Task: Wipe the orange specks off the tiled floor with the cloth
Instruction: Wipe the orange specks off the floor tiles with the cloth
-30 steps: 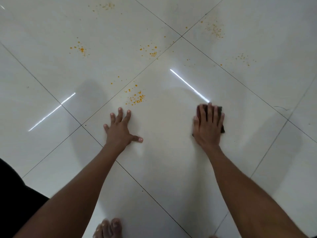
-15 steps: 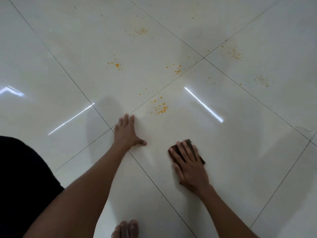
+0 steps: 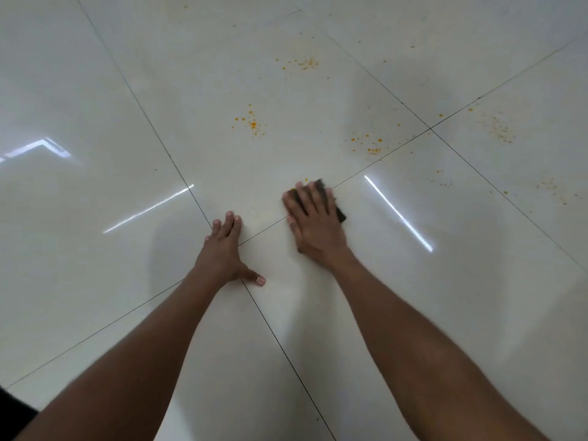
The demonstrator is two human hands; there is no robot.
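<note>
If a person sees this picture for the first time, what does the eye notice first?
First, the two bare forearms reaching in from below: the left hand lies flat on the glossy pale tiled floor, and the right hand presses a dark cloth down at a grout line. Beyond them, clusters of orange specks dot the tiles.

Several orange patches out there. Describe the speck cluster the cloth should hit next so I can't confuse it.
Start at the right hand pressing the dark cloth. Look up and left on the same tile: the speck cluster. It sits mid-tile, clear of grout lines, with the brightest orange dots.
</note>
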